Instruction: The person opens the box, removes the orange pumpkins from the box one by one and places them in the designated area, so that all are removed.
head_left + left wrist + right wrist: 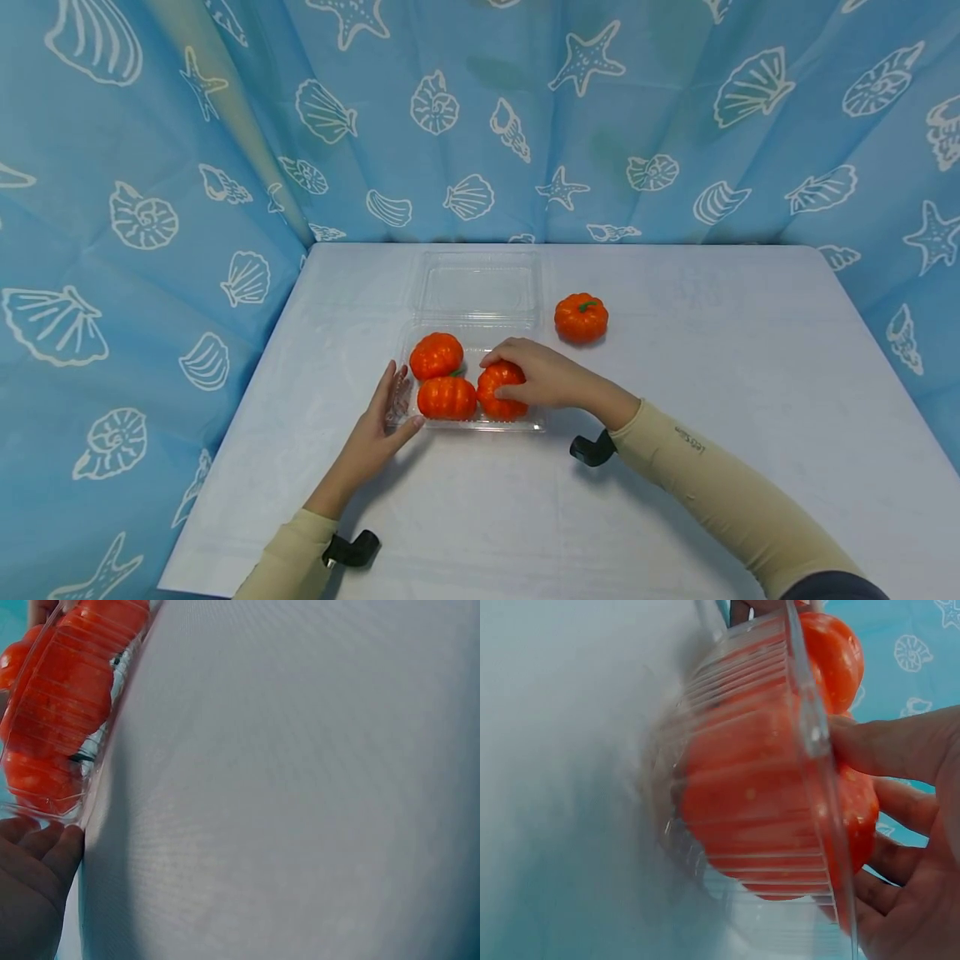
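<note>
A clear plastic clamshell container lies with its lid folded back in the head view. Inside its base, two orange toy pumpkins, a rear one and a front one, sit at the left. My right hand grips a third pumpkin at the base's right side, thumb in front and fingers behind. My left hand rests against the container's left end with its fingers extended. The left wrist view shows those fingertips touching the plastic wall.
Another orange pumpkin with a green stem stands on the white table, right of the lid. A blue shell-patterned curtain hangs behind the table and along its left side.
</note>
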`<state>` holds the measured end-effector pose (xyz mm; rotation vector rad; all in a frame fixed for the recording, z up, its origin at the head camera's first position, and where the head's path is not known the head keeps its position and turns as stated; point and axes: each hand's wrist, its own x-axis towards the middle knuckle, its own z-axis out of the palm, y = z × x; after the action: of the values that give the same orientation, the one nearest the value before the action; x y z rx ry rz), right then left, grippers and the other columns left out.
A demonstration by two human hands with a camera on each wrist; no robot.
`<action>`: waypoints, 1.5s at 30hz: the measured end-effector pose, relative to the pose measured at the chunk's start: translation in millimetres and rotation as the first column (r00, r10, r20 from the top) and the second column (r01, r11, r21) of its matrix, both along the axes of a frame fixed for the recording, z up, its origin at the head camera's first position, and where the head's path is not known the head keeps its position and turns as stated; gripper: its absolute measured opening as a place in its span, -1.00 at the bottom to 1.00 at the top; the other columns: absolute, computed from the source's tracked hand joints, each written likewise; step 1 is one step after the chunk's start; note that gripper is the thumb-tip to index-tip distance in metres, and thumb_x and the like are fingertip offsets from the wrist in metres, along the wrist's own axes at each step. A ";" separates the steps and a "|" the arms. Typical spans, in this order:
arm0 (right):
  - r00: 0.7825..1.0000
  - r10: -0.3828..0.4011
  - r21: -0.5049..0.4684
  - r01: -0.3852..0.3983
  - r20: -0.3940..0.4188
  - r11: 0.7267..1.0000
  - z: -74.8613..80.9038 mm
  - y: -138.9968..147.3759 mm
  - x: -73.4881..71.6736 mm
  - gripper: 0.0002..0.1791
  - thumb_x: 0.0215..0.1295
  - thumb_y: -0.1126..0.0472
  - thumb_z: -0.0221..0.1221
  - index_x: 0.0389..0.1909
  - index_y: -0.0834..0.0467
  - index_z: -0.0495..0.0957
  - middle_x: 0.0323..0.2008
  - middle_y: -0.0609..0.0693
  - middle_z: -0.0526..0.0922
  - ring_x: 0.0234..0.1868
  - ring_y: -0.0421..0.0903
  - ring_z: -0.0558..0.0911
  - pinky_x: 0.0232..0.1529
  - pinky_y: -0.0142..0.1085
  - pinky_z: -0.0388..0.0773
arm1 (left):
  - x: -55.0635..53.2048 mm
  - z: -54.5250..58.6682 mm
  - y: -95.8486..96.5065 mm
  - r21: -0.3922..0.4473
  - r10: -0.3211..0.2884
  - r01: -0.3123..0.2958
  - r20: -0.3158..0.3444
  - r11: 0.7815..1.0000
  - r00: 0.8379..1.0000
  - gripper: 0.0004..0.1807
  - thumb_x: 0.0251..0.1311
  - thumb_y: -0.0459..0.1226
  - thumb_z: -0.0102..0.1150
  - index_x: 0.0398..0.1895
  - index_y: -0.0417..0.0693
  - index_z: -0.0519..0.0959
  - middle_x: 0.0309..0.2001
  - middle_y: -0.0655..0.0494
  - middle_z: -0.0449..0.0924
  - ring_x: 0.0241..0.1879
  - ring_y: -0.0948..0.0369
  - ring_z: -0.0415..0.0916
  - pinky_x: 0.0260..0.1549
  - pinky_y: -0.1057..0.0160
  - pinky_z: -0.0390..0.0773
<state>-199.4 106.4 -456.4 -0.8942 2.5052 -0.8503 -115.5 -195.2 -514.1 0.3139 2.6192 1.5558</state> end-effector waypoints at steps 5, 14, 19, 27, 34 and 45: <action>0.996 -0.054 -0.032 0.052 -0.065 0.998 -4.4 -0.9 -6.1 -0.56 0.32 0.08 0.35 0.18 0.00 0.53 0.20 -0.03 0.53 0.22 -0.03 0.48 0.23 -0.08 0.54 | 0.5 -0.5 -0.2 0.000 0.000 0.000 -0.002 1.000 1.000 0.06 0.33 -0.12 0.31 0.67 0.02 -0.19 0.61 -0.02 0.04 0.58 -0.04 -0.02 0.46 -0.25 -0.01; 0.990 -0.116 -0.148 0.103 -0.084 0.984 -12.9 0.3 -12.2 -0.61 0.28 0.11 0.40 0.06 -0.05 0.49 0.12 -0.10 0.52 0.15 -0.09 0.51 0.21 -0.15 0.56 | 2.1 -2.4 -0.3 0.008 0.005 -0.005 0.007 1.000 1.000 0.06 0.32 -0.11 0.32 0.67 0.05 -0.19 0.61 0.01 0.05 0.58 -0.01 -0.02 0.47 -0.25 -0.03; 0.991 -0.109 -0.177 0.095 -0.072 0.980 -12.5 6.6 -10.4 -0.58 0.23 0.17 0.43 0.03 -0.04 0.46 0.10 -0.12 0.51 0.14 -0.10 0.51 0.22 -0.15 0.56 | 2.4 -0.5 0.3 -0.005 0.009 -0.009 0.003 1.000 1.000 0.06 0.32 -0.11 0.32 0.67 0.00 -0.18 0.60 0.00 0.06 0.57 -0.03 -0.01 0.46 -0.25 -0.01; 0.993 -0.095 -0.212 0.080 -0.063 0.974 -9.8 13.7 -8.2 -0.64 0.25 0.07 0.42 -0.07 -0.03 0.46 0.00 -0.16 0.54 0.07 -0.16 0.52 0.17 -0.22 0.56 | 1.6 1.0 1.0 -0.022 0.013 -0.012 0.001 1.000 1.000 0.06 0.32 -0.10 0.32 0.67 0.00 -0.19 0.60 -0.01 0.06 0.57 -0.04 -0.01 0.46 -0.26 -0.02; 0.996 -0.080 -0.159 0.072 -0.045 0.985 -8.0 15.4 -7.6 -0.56 0.27 0.03 0.40 0.11 0.01 0.52 0.06 -0.13 0.58 0.09 -0.12 0.54 0.16 -0.17 0.58 | 1.3 1.9 1.2 -0.019 0.014 -0.014 0.003 1.000 1.000 0.07 0.31 -0.10 0.32 0.67 0.02 -0.19 0.60 0.00 0.06 0.58 -0.03 -0.02 0.46 -0.26 -0.02; 0.995 -0.003 0.006 0.004 -0.099 1.000 -2.9 14.2 -3.9 -0.48 0.26 -0.12 0.35 0.21 -0.05 0.59 0.22 -0.07 0.59 0.26 -0.02 0.52 0.26 -0.04 0.52 | 0.7 -0.1 0.1 0.009 0.005 -0.005 -0.001 1.000 1.000 0.05 0.33 -0.11 0.31 0.67 0.04 -0.18 0.60 0.00 0.06 0.57 -0.02 0.00 0.46 -0.26 -0.01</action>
<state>-203.3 120.5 -459.3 -0.9518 2.5929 -0.8177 -114.8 -195.1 -514.1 0.3089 2.6164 1.5691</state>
